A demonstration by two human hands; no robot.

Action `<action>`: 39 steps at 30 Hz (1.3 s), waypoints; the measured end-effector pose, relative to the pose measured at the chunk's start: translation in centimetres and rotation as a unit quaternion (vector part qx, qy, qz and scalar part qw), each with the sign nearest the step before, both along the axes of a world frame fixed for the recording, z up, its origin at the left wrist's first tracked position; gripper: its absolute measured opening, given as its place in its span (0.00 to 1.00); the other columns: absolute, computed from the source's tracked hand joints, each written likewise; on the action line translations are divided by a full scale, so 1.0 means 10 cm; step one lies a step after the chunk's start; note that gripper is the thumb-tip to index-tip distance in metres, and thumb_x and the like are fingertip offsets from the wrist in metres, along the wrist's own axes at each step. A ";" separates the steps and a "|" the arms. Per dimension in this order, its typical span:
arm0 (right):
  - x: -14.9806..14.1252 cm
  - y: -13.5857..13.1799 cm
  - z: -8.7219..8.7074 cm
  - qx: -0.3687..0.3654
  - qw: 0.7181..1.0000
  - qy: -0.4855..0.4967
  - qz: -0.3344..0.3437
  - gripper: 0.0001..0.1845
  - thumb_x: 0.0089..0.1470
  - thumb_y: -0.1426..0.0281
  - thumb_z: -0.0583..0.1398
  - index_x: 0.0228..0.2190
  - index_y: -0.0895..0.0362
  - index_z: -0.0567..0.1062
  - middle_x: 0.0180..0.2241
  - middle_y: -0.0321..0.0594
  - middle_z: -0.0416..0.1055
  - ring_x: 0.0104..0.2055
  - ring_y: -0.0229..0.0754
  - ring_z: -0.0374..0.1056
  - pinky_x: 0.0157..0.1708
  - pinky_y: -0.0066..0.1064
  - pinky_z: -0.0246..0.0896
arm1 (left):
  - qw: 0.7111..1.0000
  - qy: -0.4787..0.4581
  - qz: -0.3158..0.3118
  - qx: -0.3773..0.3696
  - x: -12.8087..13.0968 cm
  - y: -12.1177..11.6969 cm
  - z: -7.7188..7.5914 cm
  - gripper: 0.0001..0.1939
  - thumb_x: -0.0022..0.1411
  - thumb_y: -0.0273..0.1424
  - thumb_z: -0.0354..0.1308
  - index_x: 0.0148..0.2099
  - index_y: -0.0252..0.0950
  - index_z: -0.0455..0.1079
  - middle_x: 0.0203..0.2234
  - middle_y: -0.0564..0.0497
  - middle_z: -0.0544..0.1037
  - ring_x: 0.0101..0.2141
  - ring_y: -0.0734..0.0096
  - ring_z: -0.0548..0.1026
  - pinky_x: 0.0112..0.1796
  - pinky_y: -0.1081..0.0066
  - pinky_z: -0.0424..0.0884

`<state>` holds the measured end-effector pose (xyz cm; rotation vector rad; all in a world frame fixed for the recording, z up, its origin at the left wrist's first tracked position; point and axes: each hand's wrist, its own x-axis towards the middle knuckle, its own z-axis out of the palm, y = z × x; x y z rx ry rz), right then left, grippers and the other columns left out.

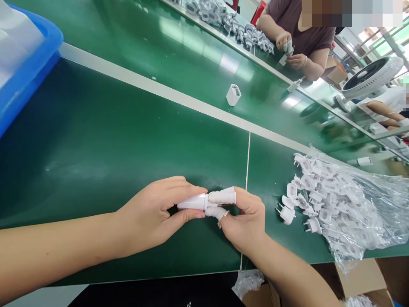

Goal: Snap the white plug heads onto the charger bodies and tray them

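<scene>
Green tabletop, crossed by a pale strip. Near edge: a white casing is held just above the surface, lying roughly level between both hands. By the left hand it is pinched narrowly, thumb below, fingers above. Its right-hand end is gripped by the right hand, fingers drawn in tight; white covers are worn on its thumb and fingers. Exactly what is covered by those fingertips cannot be told.

To the right, a heap of white plug parts is partly enclosed by a clear plastic bag; a few parts with pins are spilled at its left side. Beyond the strip, an open-ended white shell is seen upright. Another small white piece is seen behind the bag. At far left, a blue tray is lined with white material.

Across the table, small white pieces are handled by a co-worker in a dark top; more parts are piled alongside. A fan is placed to the right. Cardboard boxes are visible below the near edge.
</scene>
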<state>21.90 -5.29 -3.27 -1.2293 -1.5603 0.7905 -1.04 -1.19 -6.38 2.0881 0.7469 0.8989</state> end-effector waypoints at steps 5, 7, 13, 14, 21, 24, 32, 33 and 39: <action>-0.01 -0.02 -0.01 0.002 1.000 0.001 0.007 0.21 0.50 0.84 0.70 0.37 0.46 0.92 0.29 0.35 0.86 0.27 0.39 0.79 0.27 0.27 0.76 | 0.996 -0.004 -0.003 0.088 0.06 -0.01 0.04 0.08 0.85 0.32 0.57 0.59 0.37 0.74 0.33 0.53 0.82 0.30 0.70 0.73 0.33 0.71 0.71; 0.00 -0.01 -0.01 -0.008 1.000 0.010 0.003 0.19 0.49 0.83 0.70 0.35 0.47 0.91 0.29 0.35 0.86 0.26 0.39 0.78 0.26 0.27 0.76 | 0.996 0.002 -0.004 0.090 0.06 -0.02 0.06 0.08 0.85 0.32 0.57 0.59 0.36 0.74 0.32 0.53 0.82 0.29 0.70 0.73 0.33 0.71 0.71; -0.03 0.07 0.03 -0.211 0.968 0.130 -0.040 0.11 0.43 0.67 0.81 0.32 0.49 0.91 0.31 0.38 0.88 0.28 0.44 0.82 0.24 0.31 0.80 | 0.991 0.010 0.034 -0.131 0.05 0.00 0.09 0.13 0.80 0.43 0.63 0.57 0.43 0.83 0.39 0.52 0.86 0.35 0.65 0.81 0.38 0.71 0.77; -0.04 0.08 0.04 -0.221 0.963 0.148 -0.054 0.14 0.41 0.66 0.82 0.34 0.49 0.91 0.33 0.38 0.89 0.30 0.45 0.83 0.26 0.32 0.82 | 0.984 0.004 0.043 -0.171 0.05 0.01 0.11 0.15 0.80 0.46 0.64 0.57 0.44 0.83 0.42 0.52 0.87 0.38 0.64 0.82 0.40 0.70 0.79; -0.06 0.07 0.04 -0.206 0.963 0.162 -0.054 0.13 0.47 0.67 0.78 0.37 0.50 0.90 0.35 0.38 0.89 0.34 0.46 0.86 0.36 0.36 0.87 | 0.977 0.008 0.041 -0.207 0.05 0.01 0.18 0.15 0.83 0.45 0.58 0.59 0.45 0.80 0.40 0.53 0.85 0.39 0.64 0.81 0.43 0.71 0.79; -0.04 0.04 0.06 -0.141 0.982 0.110 -0.058 0.10 0.50 0.70 0.77 0.36 0.49 0.90 0.33 0.37 0.88 0.32 0.44 0.85 0.35 0.35 0.87 | 0.980 0.029 0.028 -0.193 0.04 0.00 0.15 0.15 0.83 0.45 0.57 0.60 0.45 0.79 0.42 0.52 0.84 0.38 0.64 0.80 0.41 0.71 0.76; -0.05 0.01 0.03 -0.113 0.989 0.072 -0.058 0.08 0.52 0.68 0.78 0.36 0.50 0.89 0.34 0.38 0.88 0.33 0.45 0.85 0.36 0.37 0.87 | 0.986 0.032 0.016 -0.165 0.03 -0.03 0.09 0.14 0.85 0.43 0.53 0.60 0.45 0.76 0.42 0.52 0.81 0.37 0.66 0.76 0.38 0.70 0.73; -0.06 0.01 0.02 -0.126 0.987 0.082 -0.061 0.09 0.51 0.66 0.79 0.35 0.50 0.89 0.33 0.39 0.88 0.33 0.46 0.85 0.34 0.37 0.87 | 0.987 0.033 0.017 -0.157 0.03 -0.03 0.09 0.13 0.85 0.42 0.53 0.60 0.44 0.75 0.41 0.52 0.80 0.36 0.66 0.75 0.37 0.70 0.72; -0.13 -0.01 -0.02 -0.115 0.983 0.117 -0.084 0.13 0.45 0.62 0.82 0.31 0.50 0.88 0.30 0.38 0.86 0.29 0.45 0.83 0.30 0.35 0.85 | 0.994 0.006 -0.004 -0.111 0.08 -0.10 0.05 0.12 0.87 0.36 0.50 0.62 0.43 0.73 0.41 0.51 0.77 0.33 0.68 0.71 0.37 0.68 0.71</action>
